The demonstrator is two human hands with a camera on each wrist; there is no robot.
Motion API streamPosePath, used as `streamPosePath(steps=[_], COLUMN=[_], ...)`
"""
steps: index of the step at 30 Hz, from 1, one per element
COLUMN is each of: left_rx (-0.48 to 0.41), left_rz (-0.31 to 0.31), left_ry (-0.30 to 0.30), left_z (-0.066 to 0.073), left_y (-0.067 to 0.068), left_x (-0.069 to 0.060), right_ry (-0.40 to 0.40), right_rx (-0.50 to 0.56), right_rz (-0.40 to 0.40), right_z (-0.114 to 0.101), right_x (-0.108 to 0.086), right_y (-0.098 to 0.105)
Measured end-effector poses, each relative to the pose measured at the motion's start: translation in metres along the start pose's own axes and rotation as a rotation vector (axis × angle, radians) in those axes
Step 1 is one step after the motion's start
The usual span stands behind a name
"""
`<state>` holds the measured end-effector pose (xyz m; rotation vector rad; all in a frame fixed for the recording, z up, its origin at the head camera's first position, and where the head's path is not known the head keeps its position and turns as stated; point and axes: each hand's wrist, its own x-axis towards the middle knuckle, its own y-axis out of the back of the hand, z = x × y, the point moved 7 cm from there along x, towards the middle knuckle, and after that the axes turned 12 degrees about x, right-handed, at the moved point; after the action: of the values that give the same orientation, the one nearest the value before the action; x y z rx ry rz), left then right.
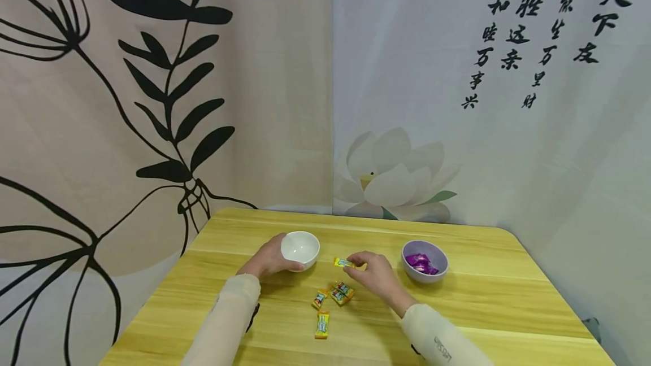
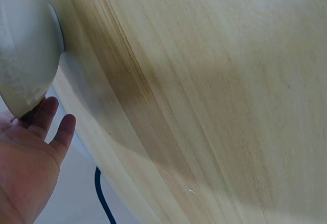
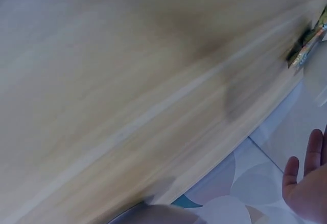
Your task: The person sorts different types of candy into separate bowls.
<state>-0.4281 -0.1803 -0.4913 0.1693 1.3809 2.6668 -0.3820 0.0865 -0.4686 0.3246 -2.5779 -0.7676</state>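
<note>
The left hand (image 1: 270,257) grips the left side of a white bowl (image 1: 300,248), tilted toward the camera with nothing visible inside. In the left wrist view, the left hand (image 2: 30,157) has its fingers against the white bowl (image 2: 28,45). Between thumb and fingertips, the right hand (image 1: 377,277) pinches a yellow wrapped candy (image 1: 343,262) just right of that bowl. Several yellow-orange candies (image 1: 342,292) lie on the table below. The right wrist view catches part of the right hand (image 3: 309,188) and some wrappers (image 3: 306,45) at the right edge.
A lavender bowl (image 1: 425,261) holding purple wrapped candies (image 1: 421,264) stands right of the right hand; its rim (image 3: 158,214) shows low in the right wrist view. The wooden table (image 1: 508,298) meets printed curtains (image 1: 285,100) behind it.
</note>
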Motion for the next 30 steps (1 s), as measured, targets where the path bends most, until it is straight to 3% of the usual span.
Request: streamPosePath(steps=[13, 21, 30], left_rx=[-0.035, -0.022, -0.03], left_rz=[-0.002, -0.007, -0.012], left_ry=[-0.001, 0.033, -0.011], left_z=[-0.001, -0.001, 0.0], left_y=[0.0, 0.003, 0.001], left_x=[-0.001, -0.003, -0.003], right_ry=[-0.024, -0.053, -0.015], right_rx=[-0.014, 0.009, -0.101], right_rz=[0.063, 0.044, 0.065], right_z=[-0.009, -0.022, -0.039], right_x=[0.032, 0.048, 0.065], right_y=[-0.028, -0.047, -0.057])
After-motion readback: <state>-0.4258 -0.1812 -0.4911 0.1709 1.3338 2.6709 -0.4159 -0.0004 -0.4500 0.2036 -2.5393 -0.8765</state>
